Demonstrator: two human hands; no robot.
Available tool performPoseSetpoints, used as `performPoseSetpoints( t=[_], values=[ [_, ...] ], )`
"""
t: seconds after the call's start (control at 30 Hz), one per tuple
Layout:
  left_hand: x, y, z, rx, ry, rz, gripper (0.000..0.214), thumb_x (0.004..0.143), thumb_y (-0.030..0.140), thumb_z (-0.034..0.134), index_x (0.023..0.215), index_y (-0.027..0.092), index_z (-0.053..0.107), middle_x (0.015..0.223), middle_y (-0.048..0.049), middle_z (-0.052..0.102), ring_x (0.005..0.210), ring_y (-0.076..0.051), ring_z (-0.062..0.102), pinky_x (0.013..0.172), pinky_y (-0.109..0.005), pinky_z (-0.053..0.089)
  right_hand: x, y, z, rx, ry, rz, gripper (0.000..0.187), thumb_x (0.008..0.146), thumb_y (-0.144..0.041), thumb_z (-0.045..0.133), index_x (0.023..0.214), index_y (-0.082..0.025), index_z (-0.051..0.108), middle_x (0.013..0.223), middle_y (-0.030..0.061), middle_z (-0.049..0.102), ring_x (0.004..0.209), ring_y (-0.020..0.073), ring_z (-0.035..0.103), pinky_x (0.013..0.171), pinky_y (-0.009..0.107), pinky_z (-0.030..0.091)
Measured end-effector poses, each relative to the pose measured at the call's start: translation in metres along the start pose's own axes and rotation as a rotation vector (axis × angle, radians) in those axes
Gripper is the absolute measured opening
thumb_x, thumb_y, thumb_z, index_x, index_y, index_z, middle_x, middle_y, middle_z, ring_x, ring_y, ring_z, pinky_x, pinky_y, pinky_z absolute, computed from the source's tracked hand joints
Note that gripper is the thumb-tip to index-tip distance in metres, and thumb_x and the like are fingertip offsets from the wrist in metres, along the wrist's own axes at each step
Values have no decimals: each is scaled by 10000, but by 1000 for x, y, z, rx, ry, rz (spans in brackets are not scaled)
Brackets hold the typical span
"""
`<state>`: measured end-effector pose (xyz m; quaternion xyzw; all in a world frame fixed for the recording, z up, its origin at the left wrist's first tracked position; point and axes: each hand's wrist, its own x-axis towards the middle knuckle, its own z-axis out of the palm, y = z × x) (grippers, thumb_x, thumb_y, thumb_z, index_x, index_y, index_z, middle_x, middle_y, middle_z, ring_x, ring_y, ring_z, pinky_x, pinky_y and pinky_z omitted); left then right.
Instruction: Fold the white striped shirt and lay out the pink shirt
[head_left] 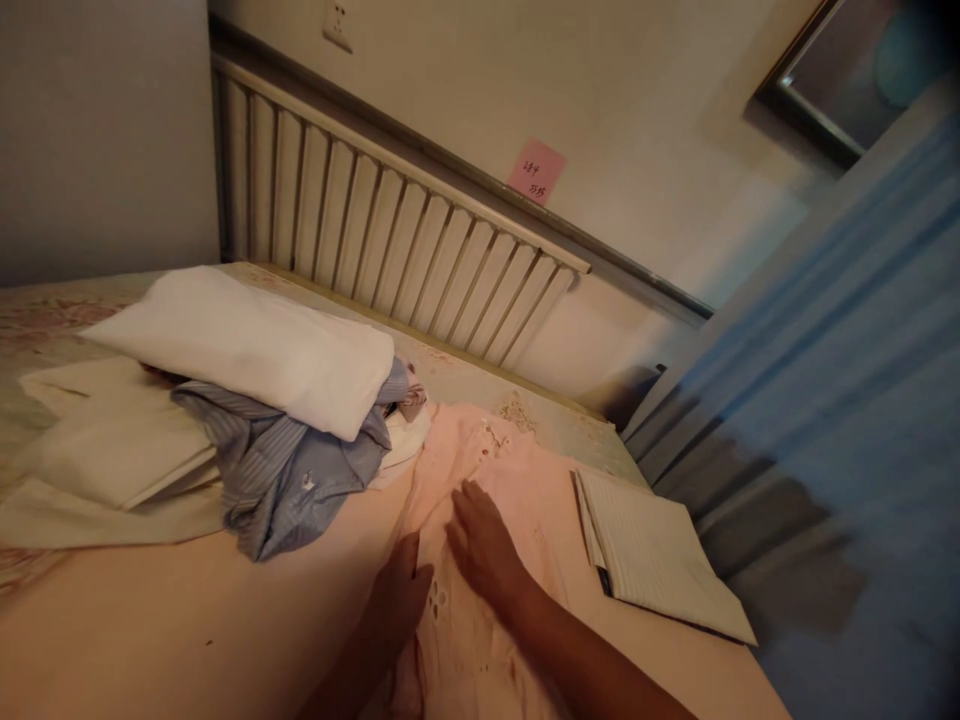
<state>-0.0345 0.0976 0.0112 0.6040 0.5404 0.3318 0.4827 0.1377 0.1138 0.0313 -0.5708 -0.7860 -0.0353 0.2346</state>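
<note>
A pale pink garment (487, 470) with small cut-out eyelets lies spread on the bed in front of me. My right hand (480, 540) rests flat on it, fingers stretched out toward the collar end. My left hand (401, 590) lies beside it on the left edge of the same garment, fingers extended and pressed on the cloth. Neither hand grips anything.
A heap of laundry lies at left: a white folded cloth (255, 345) on top of a blue striped shirt (292, 470), with more white cloths (112, 450). A folded striped piece (660, 555) sits at right. A slatted headboard (390, 230) and blue curtain (847, 400) border the bed.
</note>
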Motion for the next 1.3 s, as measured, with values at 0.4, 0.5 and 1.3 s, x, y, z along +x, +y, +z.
performPoseSetpoints(
  t=[0.4,0.5,1.3],
  values=[
    [-14,6,-1,209,75,122,463,858,184,372,1309,131,463,1158,-113,621,1064,-202,585,930,-339,429,-10,-1,15,-149,-64,22,474,939,-365,450,1392,-229,412,1478,77,390,1395,234,274,1131,481,204],
    [-21,7,-1,336,123,230,443,871,174,333,1278,125,502,1178,-128,596,1098,-219,553,956,-371,421,-11,-1,15,-146,-50,27,462,943,-363,442,1385,-230,420,1473,76,399,1389,229,285,1131,472,202],
    [-133,88,-17,-83,432,691,84,865,289,563,834,216,588,852,-27,604,782,-165,585,683,-332,519,-8,-5,14,-123,16,99,408,936,-354,463,1329,-246,472,1399,44,496,1345,199,358,1138,430,203]
  ],
)
